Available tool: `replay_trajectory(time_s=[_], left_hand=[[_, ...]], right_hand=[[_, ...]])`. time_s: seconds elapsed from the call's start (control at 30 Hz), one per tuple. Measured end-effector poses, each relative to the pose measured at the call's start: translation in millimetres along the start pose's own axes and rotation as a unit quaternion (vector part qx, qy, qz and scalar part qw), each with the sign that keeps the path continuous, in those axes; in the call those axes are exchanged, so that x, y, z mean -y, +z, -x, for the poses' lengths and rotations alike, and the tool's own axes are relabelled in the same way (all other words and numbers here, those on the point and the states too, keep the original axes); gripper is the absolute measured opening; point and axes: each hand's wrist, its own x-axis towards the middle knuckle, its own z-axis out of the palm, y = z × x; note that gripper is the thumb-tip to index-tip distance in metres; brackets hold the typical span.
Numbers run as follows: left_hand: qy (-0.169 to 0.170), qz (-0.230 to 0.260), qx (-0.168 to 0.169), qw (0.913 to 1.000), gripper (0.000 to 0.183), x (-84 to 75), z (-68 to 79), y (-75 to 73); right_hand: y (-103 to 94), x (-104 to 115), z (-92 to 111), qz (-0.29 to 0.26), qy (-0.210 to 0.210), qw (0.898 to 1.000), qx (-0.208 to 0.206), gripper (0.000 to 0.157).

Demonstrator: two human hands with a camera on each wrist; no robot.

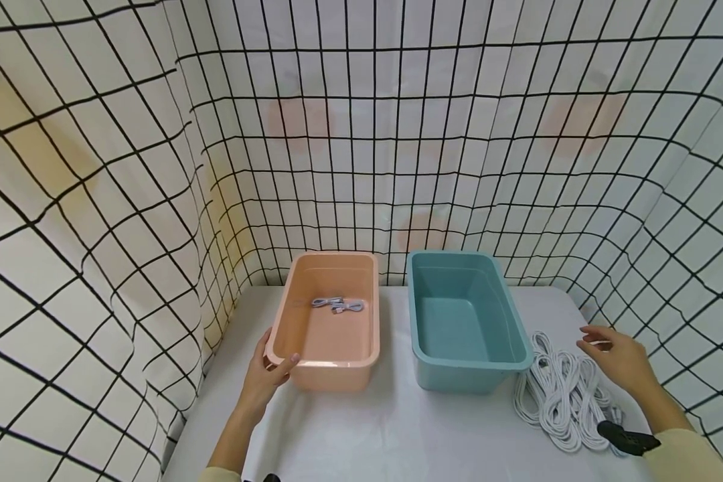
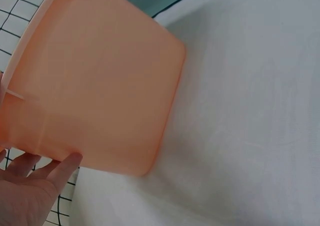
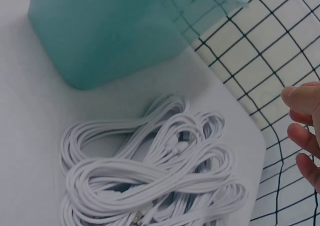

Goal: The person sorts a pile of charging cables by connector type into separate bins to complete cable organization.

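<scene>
My left hand (image 1: 264,380) grips the near left corner of an orange plastic bin (image 1: 337,376), thumb over the front rim. In the left wrist view its fingers (image 2: 64,172) lie against the bin's outer wall. Two small coiled white cables (image 1: 347,306) lie on the bin's floor. My right hand (image 1: 620,358) hovers at the right, fingers loosely bent and holding nothing. Below and left of it lies a pile of bundled white cables (image 1: 569,402), with some plug ends showing in the right wrist view.
A teal plastic bin (image 1: 466,378) with nothing inside stands between the orange bin and the cable pile. A white cloth (image 1: 397,435) covers the table. Black grid netting (image 1: 373,137) over white sheets encloses the back and both sides.
</scene>
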Motion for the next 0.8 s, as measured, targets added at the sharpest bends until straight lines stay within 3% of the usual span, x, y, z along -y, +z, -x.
replay_trajectory(time_s=[0.2, 0.57, 0.8], left_hand=[[-0.002, -0.002, -0.003, 1.0, 0.092, -0.4, 0.0, -0.2], [0.001, -0.01, -0.004, 0.9999, 0.092, 0.1, -1.7, 0.0], [0.001, -0.005, -0.002, 1.0, 0.092, 0.3, -1.0, -0.5]], right_hand=[[1.8, -12.5, 15.7, 0.005, 0.024, 1.0, 0.009, 0.037], [9.8, -33.3, 34.0, 0.006, 0.106, 0.994, 0.027, 0.043], [21.9, -46.8, 47.1, 0.012, 0.12, 0.993, 0.011, 0.041]])
